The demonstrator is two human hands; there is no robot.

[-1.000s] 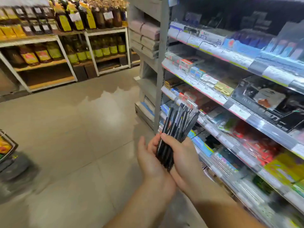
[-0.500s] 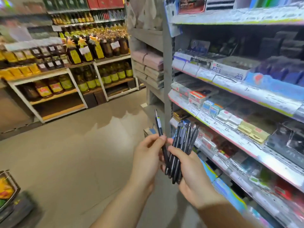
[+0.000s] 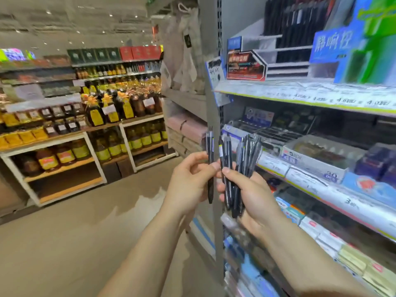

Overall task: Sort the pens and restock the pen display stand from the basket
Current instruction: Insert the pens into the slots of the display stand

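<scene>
While clamped in separate hands, one upright pen (image 3: 210, 166) in the left hand (image 3: 188, 183), the bundle of pens (image 3: 237, 174) in the right hand (image 3: 255, 200).

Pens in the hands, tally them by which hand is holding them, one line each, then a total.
Single pen pinched upright in the left hand: 1
Bundle of dark pens gripped in the right hand: about 6, they overlap and blur so the count is not exact
Total: about 7
</scene>
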